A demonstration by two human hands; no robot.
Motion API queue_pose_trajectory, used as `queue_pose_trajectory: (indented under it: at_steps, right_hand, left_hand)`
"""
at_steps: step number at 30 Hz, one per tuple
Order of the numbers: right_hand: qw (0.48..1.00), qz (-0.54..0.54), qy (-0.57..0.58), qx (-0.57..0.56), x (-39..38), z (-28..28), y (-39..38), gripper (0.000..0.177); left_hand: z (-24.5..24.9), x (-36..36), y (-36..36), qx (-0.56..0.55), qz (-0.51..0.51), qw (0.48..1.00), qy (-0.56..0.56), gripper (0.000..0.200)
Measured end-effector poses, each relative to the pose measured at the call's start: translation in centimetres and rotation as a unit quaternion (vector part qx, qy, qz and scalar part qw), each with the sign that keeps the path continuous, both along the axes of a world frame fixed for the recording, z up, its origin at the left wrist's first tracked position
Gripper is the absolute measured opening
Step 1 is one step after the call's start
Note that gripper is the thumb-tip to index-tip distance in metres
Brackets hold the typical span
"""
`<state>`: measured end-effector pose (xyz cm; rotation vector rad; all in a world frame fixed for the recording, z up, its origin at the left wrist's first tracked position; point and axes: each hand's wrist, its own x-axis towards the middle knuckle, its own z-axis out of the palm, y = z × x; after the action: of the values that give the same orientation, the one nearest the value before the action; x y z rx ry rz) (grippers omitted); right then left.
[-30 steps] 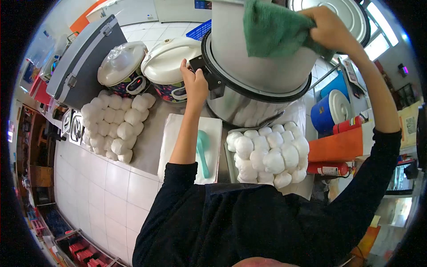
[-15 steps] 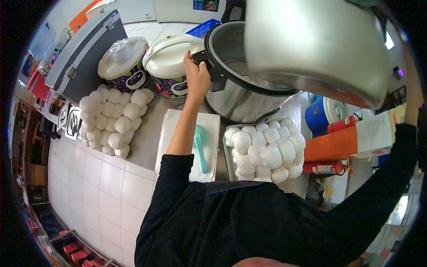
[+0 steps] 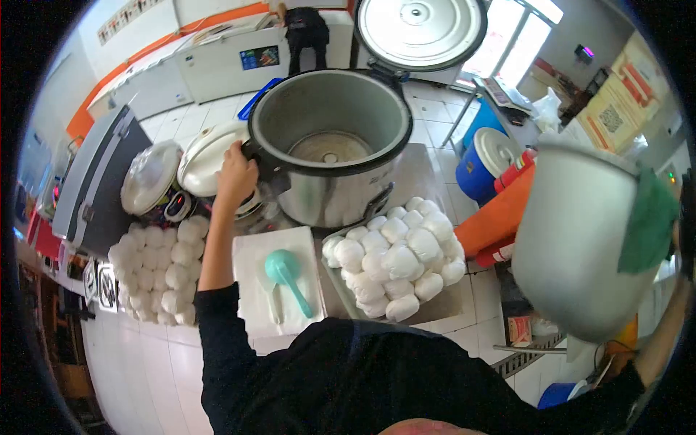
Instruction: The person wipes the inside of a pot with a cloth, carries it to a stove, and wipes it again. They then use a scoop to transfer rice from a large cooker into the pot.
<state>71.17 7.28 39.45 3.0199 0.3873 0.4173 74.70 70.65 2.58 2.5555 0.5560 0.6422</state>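
My left hand (image 3: 236, 174) grips the side handle of a large open cooker (image 3: 330, 196) on the metal table; its bottom inside shows bare metal. Off to the right hangs a big silver inner pot (image 3: 580, 239), tilted, with a green cloth (image 3: 650, 221) over its rim. My right hand is mostly hidden behind that cloth at the right edge. A turquoise ladle (image 3: 283, 268) and a pale spatula (image 3: 272, 301) lie on a white sheet (image 3: 250, 250). White wrapped bundles (image 3: 399, 257) fill a tray beside them.
More white bundles (image 3: 161, 268) stand at the left, below two rice cookers (image 3: 214, 156) and a grey cooler box (image 3: 101, 177). The cooker's raised lid (image 3: 420, 29) is at the back. Another person (image 3: 307, 36) bends over a freezer. A blue bucket (image 3: 478, 170) stands at right.
The inner pot has moved right and down, away from above the cooker. The view has shifted, so the cooker's whole opening and raised lid now show. My left hand remains on the handle.
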Motion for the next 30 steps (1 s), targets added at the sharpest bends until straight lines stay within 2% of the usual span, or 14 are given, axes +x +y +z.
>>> queue_pose_trajectory:
  at_steps: [1,2,3,6,8,10,11,13,14,16,18,20,22,30]
  right_hand:
    - [0.999,0.008,0.034,0.013,-1.8,-1.8,0.8,0.029]
    - [0.929,0.1,-0.353,-0.047,-0.5,-7.3,-12.1,0.033]
    - [0.931,0.093,-0.35,-0.051,-2.1,-9.7,-13.4,0.033]
    - [0.972,-0.133,-0.108,-0.159,-6.1,-14.3,-15.6,0.028]
    - [0.978,-0.174,0.076,-0.083,-8.3,-17.4,-15.5,0.028]
    - [0.955,-0.231,0.046,-0.182,-11.4,-22.4,-17.8,0.026]
    - [0.953,-0.233,0.045,-0.186,-12.7,-24.9,-18.6,0.026]
    - [0.949,-0.263,0.066,-0.163,-15.1,-29.5,-19.4,0.026]
    - [0.943,-0.284,0.078,-0.158,-16.8,-31.4,-19.2,0.026]
    - [0.926,-0.338,0.094,-0.142,-20.6,-35.3,-18.0,0.026]
    - [0.912,-0.374,0.119,-0.122,-24.0,-38.7,-16.3,0.026]
    - [0.904,-0.393,0.143,-0.091,-26.9,-42.1,-14.2,0.026]
    - [0.902,-0.398,0.157,-0.052,-29.1,-45.4,-11.6,0.026]
    - [0.879,-0.439,0.172,0.066,-37.3,-50.2,-4.2,0.026]
  left_hand:
    - [-0.4,0.3,0.7,0.006,-0.014,1.0,0.019,0.047]
    - [0.3,0.4,0.6,0.004,-0.008,0.999,0.048,0.048]
    - [0.8,0.2,0.5,0.026,0.004,0.998,0.063,0.048]
    - [3.9,1.1,-1.3,0.11,0.065,0.989,0.073,0.05]
    - [5.9,1.2,-3.4,0.135,0.056,0.989,0.004,0.047]
    - [6.1,0.9,-3.4,0.151,0.023,0.983,-0.105,0.042]
    - [6.7,-0.4,-4.8,0.12,0.021,0.982,-0.143,0.041]
    - [4.2,-2.7,-5.0,0.151,0.063,0.962,-0.22,0.03]
    - [2.8,-4.6,-5.9,0.101,0.106,0.966,-0.213,0.023]
    - [-2.9,-8.3,-6.3,0.14,0.158,0.971,-0.116,0.021]
    - [-8.6,-12.2,-8.5,-0.015,0.204,0.975,0.081,0.029]
    - [-12.7,-14.9,-10.9,-0.172,0.219,0.922,0.267,0.049]
    - [-14.4,-16.1,-13.3,-0.171,0.19,0.931,0.259,0.064]
    - [-18.8,-16.0,-12.8,-0.15,0.092,0.96,0.216,0.056]
